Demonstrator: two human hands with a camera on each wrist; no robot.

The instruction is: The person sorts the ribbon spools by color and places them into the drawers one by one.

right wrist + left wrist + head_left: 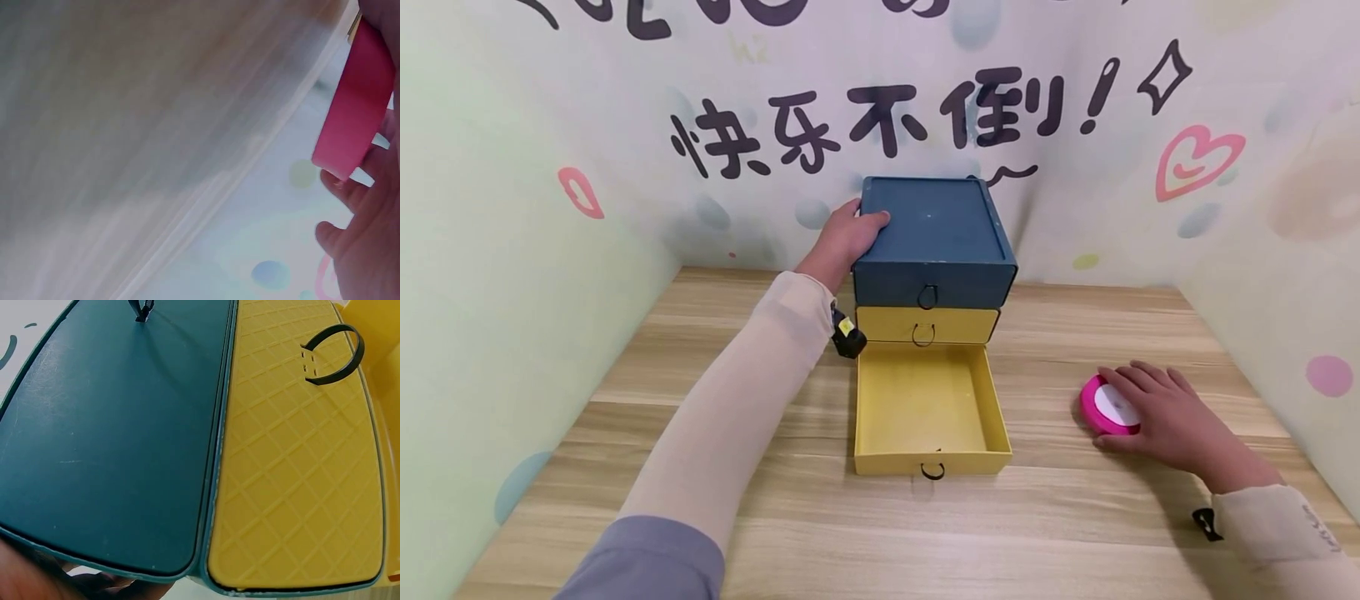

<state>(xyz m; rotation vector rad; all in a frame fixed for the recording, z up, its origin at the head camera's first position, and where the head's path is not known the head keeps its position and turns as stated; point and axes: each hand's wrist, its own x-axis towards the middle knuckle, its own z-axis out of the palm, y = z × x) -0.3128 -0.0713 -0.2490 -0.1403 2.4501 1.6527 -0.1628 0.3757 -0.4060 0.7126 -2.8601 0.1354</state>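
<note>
A small drawer cabinet [928, 217] with a dark blue top stands against the back wall. My left hand [847, 236] holds its upper left edge, thumb over the top and the other fingers at the side. In the left wrist view, the blue drawer front [119, 431] and yellow middle drawer front [294, 456] are closed. The yellow bottom drawer [925, 400] is pulled out, its inside bare. To its right, my right hand [1172, 417] grips a flat round pink roll [1088, 408] with a white face, between thumb and fingers. Its pink rim shows in the right wrist view.
The wood-grain table [1037, 533] carries the cabinet, and a printed cloth wall [1075, 217] rises close behind it. Side walls flank the table at left and right. Black loop handles [932, 472] stick out from the drawer fronts.
</note>
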